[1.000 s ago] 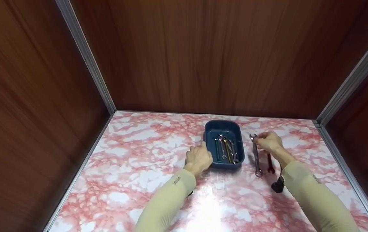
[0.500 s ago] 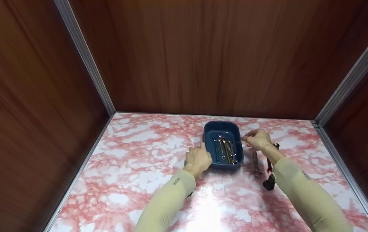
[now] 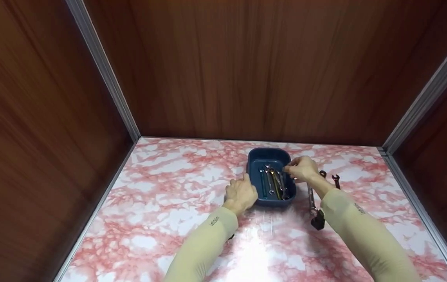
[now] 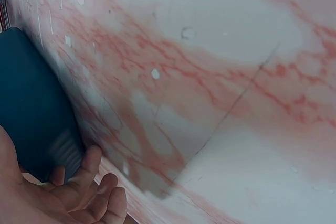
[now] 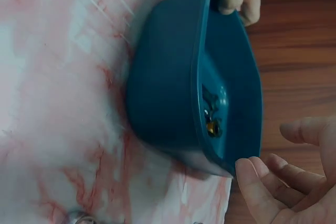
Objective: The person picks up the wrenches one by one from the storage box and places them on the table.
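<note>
Head view: the blue bin (image 3: pixel 273 203) stands on the marbled tabletop (image 3: pixel 176 211), its long sides running away from you
Rightmost silver wrench (image 3: pixel 282 183): it lies inside the bin, left of and nearer you than your right fingertips, its long axis roughly along the bin's length
Right hand (image 3: pixel 302 168): the nearer one to that wrench, it reaches to the right rim with fingers spread; you see nothing between them in the right wrist view
Left hand (image 3: pixel 242 192): it grips the bin's left wall, fingers over the rim
Teal wrench (image 3: pixel 264 185) and gold wrench (image 3: pixel 275 185): slim, shiny, close beside the silver; overlaps are too small to tell
Chrome wrench (image 3: pixel 312 197): outside, right of the bin, partly hidden by your right hand
</note>
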Demonstrator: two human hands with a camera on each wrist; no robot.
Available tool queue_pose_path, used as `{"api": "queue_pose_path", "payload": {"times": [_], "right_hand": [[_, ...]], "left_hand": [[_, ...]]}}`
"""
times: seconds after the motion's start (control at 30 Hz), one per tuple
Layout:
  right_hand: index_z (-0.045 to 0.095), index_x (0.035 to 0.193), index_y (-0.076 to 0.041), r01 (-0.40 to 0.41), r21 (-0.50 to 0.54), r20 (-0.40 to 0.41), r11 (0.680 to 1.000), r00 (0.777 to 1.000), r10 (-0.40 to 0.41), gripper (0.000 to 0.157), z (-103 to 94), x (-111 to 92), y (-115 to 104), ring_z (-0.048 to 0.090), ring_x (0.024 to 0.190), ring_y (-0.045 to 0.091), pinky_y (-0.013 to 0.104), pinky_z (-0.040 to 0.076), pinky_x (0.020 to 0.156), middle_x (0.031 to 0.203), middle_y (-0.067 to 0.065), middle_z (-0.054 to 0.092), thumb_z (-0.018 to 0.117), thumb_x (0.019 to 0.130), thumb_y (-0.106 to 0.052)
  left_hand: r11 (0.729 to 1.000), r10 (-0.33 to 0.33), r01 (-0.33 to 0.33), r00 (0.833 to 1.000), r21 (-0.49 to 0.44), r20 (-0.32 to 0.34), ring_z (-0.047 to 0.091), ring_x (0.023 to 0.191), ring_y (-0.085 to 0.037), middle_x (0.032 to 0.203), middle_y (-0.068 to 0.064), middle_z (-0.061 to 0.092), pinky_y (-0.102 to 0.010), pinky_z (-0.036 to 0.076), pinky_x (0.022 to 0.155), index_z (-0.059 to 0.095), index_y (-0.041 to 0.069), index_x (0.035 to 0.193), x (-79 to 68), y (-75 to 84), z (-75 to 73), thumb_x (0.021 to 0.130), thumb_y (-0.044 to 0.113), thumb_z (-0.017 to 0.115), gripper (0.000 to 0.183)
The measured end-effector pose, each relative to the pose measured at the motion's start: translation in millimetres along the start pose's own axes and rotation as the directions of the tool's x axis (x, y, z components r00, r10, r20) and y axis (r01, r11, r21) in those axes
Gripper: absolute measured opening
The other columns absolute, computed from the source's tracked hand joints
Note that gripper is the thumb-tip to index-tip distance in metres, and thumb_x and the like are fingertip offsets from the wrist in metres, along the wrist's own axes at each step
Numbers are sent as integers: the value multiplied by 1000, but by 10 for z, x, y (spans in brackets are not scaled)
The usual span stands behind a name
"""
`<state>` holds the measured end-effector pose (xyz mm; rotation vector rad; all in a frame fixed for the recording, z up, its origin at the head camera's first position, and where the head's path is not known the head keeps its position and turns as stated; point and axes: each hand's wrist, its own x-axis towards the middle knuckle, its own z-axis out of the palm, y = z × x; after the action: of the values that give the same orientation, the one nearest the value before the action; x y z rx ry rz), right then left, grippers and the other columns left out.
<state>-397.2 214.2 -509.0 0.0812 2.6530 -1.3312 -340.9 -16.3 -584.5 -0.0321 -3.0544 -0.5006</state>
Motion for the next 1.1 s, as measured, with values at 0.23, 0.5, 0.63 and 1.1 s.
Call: {"api": "queue_pose_path", "payload": {"times": [0.23,0.5,0.63,1.1], "right_hand": [[74,122,9,-6,-43,-2,999,1000,6,37,140,66,-64,84,87,28,35,70,73,101,19,82,79,97,-17],[82,108,4,26,-276,-60,961,997,-44,33,279,129,-95,85,85,32,42,71,78,102,23,84,79,92,-24],[84,92,-3,33,-416,-91,909,993,-77,27,350,144,-90,81,97,38,50,66,94,104,23,85,80,86,-29],[78,100,6,19,-469,-89,883,994,-69,26,580,214,-31,78,107,44,60,65,96,115,32,81,75,82,-14]], "left_hand": [[1000,11,-11,1000,8,-11,73,114,-38,121,-20,82,-55,63,93,55,7,152,1,-6,5,111,35,53,50],[1000,11,-11,1000,11,-12,73,114,-37,123,-18,81,-55,63,93,55,6,153,19,-16,11,111,34,51,51],[1000,13,-13,1000,3,-18,72,114,-37,123,-17,81,-55,62,93,57,7,150,5,-12,2,110,33,52,48],[1000,15,-15,1000,4,-19,73,117,-38,125,-18,80,-55,62,95,53,6,156,-5,-9,-15,110,33,51,54]]}}
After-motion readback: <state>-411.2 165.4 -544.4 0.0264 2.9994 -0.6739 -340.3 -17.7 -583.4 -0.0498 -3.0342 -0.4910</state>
